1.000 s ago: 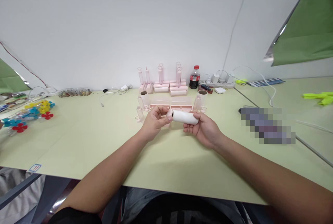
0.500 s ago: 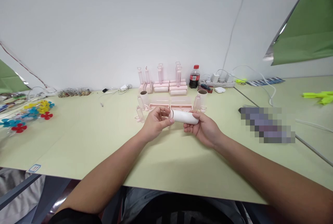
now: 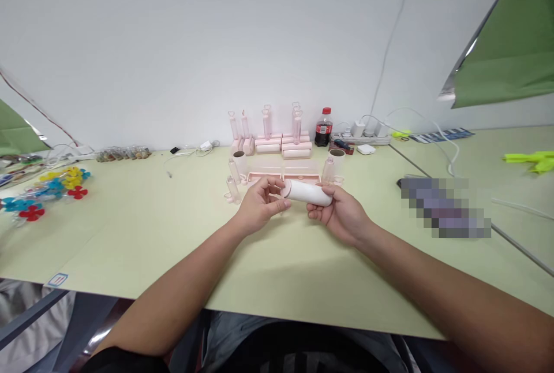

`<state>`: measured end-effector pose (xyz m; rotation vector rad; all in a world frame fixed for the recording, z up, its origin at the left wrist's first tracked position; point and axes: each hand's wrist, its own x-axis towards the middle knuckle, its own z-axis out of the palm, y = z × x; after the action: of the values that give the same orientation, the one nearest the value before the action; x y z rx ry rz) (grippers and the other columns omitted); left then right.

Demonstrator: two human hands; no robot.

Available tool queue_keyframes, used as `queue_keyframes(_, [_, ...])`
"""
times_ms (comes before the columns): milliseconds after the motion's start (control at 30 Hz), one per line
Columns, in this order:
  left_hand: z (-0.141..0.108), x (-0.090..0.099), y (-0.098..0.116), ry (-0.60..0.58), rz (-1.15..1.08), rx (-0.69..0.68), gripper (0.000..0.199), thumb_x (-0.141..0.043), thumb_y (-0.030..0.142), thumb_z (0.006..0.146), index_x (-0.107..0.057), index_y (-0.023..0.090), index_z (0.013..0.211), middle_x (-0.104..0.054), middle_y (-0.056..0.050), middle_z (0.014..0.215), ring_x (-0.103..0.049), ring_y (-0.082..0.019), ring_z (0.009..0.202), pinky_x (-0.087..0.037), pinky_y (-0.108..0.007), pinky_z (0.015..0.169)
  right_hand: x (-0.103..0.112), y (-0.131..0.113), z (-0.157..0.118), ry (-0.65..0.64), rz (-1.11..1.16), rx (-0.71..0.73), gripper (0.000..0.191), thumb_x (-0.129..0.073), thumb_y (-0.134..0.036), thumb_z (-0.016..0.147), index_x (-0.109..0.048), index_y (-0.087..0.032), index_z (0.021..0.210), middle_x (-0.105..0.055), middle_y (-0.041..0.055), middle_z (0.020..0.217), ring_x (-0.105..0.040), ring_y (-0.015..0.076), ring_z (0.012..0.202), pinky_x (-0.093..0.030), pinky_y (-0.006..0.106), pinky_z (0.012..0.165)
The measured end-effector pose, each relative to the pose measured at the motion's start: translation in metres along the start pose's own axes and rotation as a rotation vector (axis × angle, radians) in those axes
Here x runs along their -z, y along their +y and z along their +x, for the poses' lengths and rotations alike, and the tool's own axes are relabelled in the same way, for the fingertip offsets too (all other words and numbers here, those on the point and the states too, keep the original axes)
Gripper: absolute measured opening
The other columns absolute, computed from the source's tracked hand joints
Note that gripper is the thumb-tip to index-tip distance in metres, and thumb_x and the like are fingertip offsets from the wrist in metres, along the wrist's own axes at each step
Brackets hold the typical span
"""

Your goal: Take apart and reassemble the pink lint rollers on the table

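Observation:
Over the table, a white sticky lint roll [image 3: 309, 193] lies sideways between my hands, tilted slightly down to the right. A pink cap [image 3: 286, 189] shows at its left end. My right hand [image 3: 340, 214] is closed round the right end, thumb on top and fingers beneath. My left hand [image 3: 262, 202] curls its fingers and thumb about the capped end. Just behind the roll are two open pink lint roller cases [image 3: 265, 177], partly hidden by my hands. Small clear pink-tinted handles [image 3: 234, 189] stand left of them, and another handle [image 3: 328, 171] stands to the right.
Two cardboard-cored rolls [image 3: 239, 161] stand further back. Against the wall are several pink lint rollers [image 3: 296, 150], a cola bottle [image 3: 323, 129] and a power strip [image 3: 367, 140] with cables. A blurred-out dark object [image 3: 444, 208] lies right; colourful propeller toys [image 3: 52, 191] lie left.
The pink cap now sits flush against the roll's left end, where a dark gap showed before. The roll has turned slightly, and its capped face is more visible.

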<state>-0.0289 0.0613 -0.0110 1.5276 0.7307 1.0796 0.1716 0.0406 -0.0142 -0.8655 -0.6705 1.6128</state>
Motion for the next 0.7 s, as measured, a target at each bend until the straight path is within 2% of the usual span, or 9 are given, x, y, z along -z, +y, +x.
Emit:
queue_keyframes(100, [-0.003, 0.002, -0.003, -0.006, 0.110, 0.003, 0.044, -0.077, 0.032, 0.074, -0.053, 0.022, 0.110, -0.056, -0.004, 0.103, -0.059, -0.011, 0.075, -0.053, -0.029, 0.068, -0.003, -0.004, -0.001, 0.028, 0.039, -0.014, 0.023, -0.041, -0.018, 0.089, -0.060, -0.014, 0.103, -0.065, 0.0056, 0.071, -0.060, 0.0146, 0.052, -0.052, 0.025, 0.047])
queue_keyframes(167, [-0.005, 0.001, -0.004, 0.039, 0.216, -0.019, 0.056, -0.076, 0.032, 0.075, -0.048, 0.026, 0.123, -0.054, -0.005, 0.107, -0.059, -0.012, 0.077, -0.054, -0.030, 0.070, -0.004, -0.006, -0.001, 0.039, 0.055, -0.009, 0.026, -0.041, -0.018, 0.089, -0.061, -0.013, 0.105, -0.065, 0.0057, 0.072, -0.060, 0.0140, 0.052, -0.052, 0.025, 0.047])
queue_keyframes(233, [-0.007, -0.001, -0.005, 0.132, 0.323, -0.111, 0.065, -0.073, 0.029, 0.075, -0.041, 0.030, 0.132, -0.049, -0.007, 0.119, -0.059, -0.014, 0.086, -0.054, -0.029, 0.071, -0.004, -0.007, -0.001, 0.052, 0.067, -0.001, 0.026, -0.041, -0.018, 0.089, -0.061, -0.012, 0.105, -0.064, 0.0055, 0.071, -0.059, 0.0137, 0.052, -0.052, 0.024, 0.047])
queue_keyframes(333, [-0.009, -0.007, -0.005, 0.270, 0.443, -0.302, 0.068, -0.067, 0.022, 0.076, -0.036, 0.032, 0.136, -0.037, -0.009, 0.133, -0.054, -0.016, 0.098, -0.054, -0.027, 0.068, -0.005, -0.007, -0.003, 0.081, 0.077, 0.007, 0.026, -0.041, -0.018, 0.090, -0.061, -0.013, 0.106, -0.063, 0.0048, 0.069, -0.059, 0.0138, 0.053, -0.052, 0.024, 0.048])
queue_keyframes(367, [-0.011, -0.009, -0.004, 0.245, 0.473, -0.337, 0.067, -0.065, 0.019, 0.076, -0.037, 0.032, 0.136, -0.037, -0.009, 0.133, -0.054, -0.016, 0.097, -0.053, -0.026, 0.066, -0.005, -0.007, -0.004, 0.083, 0.079, 0.007, 0.027, -0.041, -0.018, 0.090, -0.061, -0.013, 0.107, -0.063, 0.0048, 0.069, -0.059, 0.0139, 0.053, -0.052, 0.024, 0.048])
queue_keyframes(500, [-0.013, -0.012, 0.003, -0.075, 0.567, -0.338, 0.063, -0.055, 0.013, 0.079, -0.042, 0.031, 0.138, -0.041, -0.011, 0.139, -0.057, -0.015, 0.090, -0.050, -0.024, 0.060, -0.006, -0.007, -0.006, 0.077, 0.069, 0.004, 0.027, -0.042, -0.020, 0.090, -0.060, -0.016, 0.110, -0.065, 0.0056, 0.075, -0.059, 0.0142, 0.054, -0.053, 0.025, 0.050])
queue_keyframes(533, [-0.013, -0.011, 0.004, -0.115, 0.585, -0.327, 0.063, -0.054, 0.012, 0.080, -0.042, 0.030, 0.139, -0.040, -0.011, 0.142, -0.057, -0.015, 0.092, -0.050, -0.024, 0.061, -0.006, -0.007, -0.007, 0.080, 0.062, 0.004, 0.025, -0.043, -0.020, 0.090, -0.060, -0.016, 0.109, -0.064, 0.0056, 0.076, -0.059, 0.0142, 0.055, -0.054, 0.025, 0.050])
queue_keyframes(633, [-0.010, -0.005, 0.008, -0.058, 0.692, -0.303, 0.061, -0.051, 0.011, 0.080, -0.045, 0.027, 0.138, -0.047, -0.010, 0.137, -0.057, -0.019, 0.096, -0.052, -0.029, 0.070, -0.006, -0.008, -0.006, 0.077, 0.038, 0.016, 0.022, -0.045, -0.020, 0.089, -0.060, -0.017, 0.105, -0.063, 0.0051, 0.075, -0.059, 0.0146, 0.056, -0.054, 0.026, 0.050])
queue_keyframes(700, [-0.007, 0.002, 0.010, 0.005, 0.840, -0.261, 0.056, -0.050, 0.009, 0.079, -0.050, 0.025, 0.133, -0.053, -0.009, 0.130, -0.057, -0.022, 0.101, -0.051, -0.034, 0.080, -0.005, -0.007, -0.005, 0.070, 0.026, 0.032, 0.022, -0.046, -0.021, 0.088, -0.060, -0.017, 0.105, -0.063, 0.0051, 0.075, -0.058, 0.0149, 0.056, -0.053, 0.026, 0.050])
